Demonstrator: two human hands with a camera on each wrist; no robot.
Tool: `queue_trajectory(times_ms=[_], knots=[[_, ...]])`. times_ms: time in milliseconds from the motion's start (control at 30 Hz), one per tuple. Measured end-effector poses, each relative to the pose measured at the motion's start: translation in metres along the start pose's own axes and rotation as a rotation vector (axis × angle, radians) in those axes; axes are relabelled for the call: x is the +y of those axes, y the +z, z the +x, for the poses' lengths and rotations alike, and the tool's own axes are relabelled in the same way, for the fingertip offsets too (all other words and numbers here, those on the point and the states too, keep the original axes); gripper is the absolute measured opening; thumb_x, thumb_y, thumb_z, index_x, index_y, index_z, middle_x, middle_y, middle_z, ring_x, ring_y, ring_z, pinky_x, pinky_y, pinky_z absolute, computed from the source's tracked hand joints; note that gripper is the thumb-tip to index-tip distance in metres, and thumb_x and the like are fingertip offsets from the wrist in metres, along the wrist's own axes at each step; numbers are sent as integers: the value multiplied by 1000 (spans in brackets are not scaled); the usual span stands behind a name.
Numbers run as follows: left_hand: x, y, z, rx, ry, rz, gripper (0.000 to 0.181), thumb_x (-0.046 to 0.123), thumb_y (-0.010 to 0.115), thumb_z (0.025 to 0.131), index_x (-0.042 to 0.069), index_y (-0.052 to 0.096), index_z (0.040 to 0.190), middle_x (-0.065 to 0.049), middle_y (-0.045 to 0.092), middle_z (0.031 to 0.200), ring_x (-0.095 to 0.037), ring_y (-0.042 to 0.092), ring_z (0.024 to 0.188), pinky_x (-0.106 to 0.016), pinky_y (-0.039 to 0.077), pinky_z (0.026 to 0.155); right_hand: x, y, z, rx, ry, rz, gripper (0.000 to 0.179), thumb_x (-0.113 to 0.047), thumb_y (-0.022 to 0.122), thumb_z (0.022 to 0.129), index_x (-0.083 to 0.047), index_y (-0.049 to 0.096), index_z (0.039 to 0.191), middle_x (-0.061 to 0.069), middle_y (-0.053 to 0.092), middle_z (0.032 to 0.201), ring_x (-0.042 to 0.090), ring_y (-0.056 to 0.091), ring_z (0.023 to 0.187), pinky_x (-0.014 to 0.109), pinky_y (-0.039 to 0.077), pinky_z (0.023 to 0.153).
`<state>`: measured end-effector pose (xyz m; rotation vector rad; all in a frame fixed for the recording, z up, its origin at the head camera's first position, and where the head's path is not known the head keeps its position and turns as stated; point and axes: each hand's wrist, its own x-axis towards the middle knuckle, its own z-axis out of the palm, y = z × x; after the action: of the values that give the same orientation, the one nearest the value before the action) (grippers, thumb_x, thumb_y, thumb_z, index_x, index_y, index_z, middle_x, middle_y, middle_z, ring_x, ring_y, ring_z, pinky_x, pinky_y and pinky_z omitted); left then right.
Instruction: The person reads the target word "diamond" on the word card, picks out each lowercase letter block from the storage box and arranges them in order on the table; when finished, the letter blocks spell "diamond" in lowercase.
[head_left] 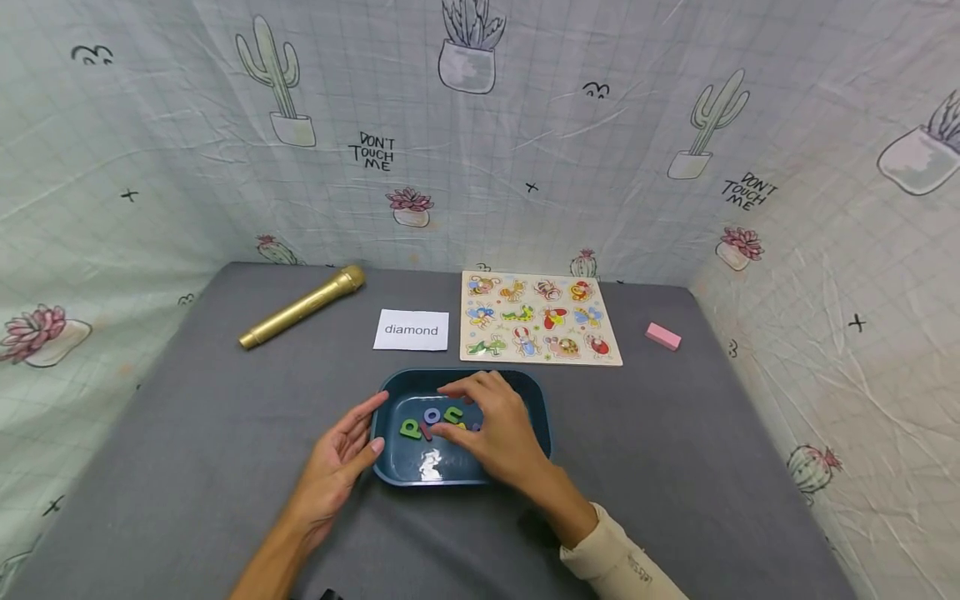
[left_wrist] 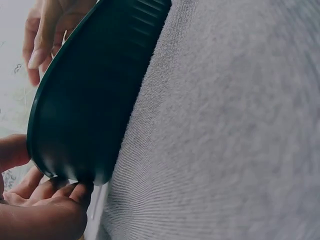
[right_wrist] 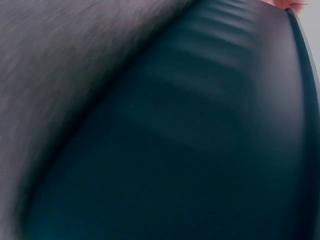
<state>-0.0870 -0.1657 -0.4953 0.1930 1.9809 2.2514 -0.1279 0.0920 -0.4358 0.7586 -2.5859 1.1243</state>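
A dark blue-green tray (head_left: 442, 473) lies on the grey cloth with several small coloured letters in it. Among them are a green "a" (head_left: 409, 428), a blue "o" (head_left: 432, 417), a green "n" (head_left: 453, 414) and a dark red letter (head_left: 426, 432). More letters are partly hidden behind my right hand (head_left: 498, 429). That hand hovers over the tray with thumb and fingers spread apart, nothing visible between them. My left hand (head_left: 337, 462) rests against the tray's left end, fingers extended; in the left wrist view its fingers (left_wrist: 55, 192) touch the tray's outer wall.
Behind the tray lie a white card (head_left: 411, 331) reading "diamond" and a wooden insect puzzle board (head_left: 540, 321). A gold microphone (head_left: 303, 308) lies at the back left. A pink block (head_left: 663, 336) sits at the right. Patterned cloth (head_left: 480, 167) encloses the table.
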Motion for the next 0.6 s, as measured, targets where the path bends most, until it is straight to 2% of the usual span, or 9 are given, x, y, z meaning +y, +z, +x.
queue_trajectory(times_ms=[200,600], knots=[[-2,1,0,-4,3,-35,61,2,58,108,9,37,165,-10,29,176,-24,21,165,-8,33,118,-6,17,11,-86,71,45,41,-30,92,85,-15,78,120,0,74,111,25,66,102,30,56,85],[-4,1,-1,-24,24,-55,62,-1,56,108,8,34,165,-14,27,176,-23,24,164,-10,35,118,-7,40,29,-266,160,18,38,-23,93,84,-14,79,119,-1,72,109,16,64,100,25,52,87]])
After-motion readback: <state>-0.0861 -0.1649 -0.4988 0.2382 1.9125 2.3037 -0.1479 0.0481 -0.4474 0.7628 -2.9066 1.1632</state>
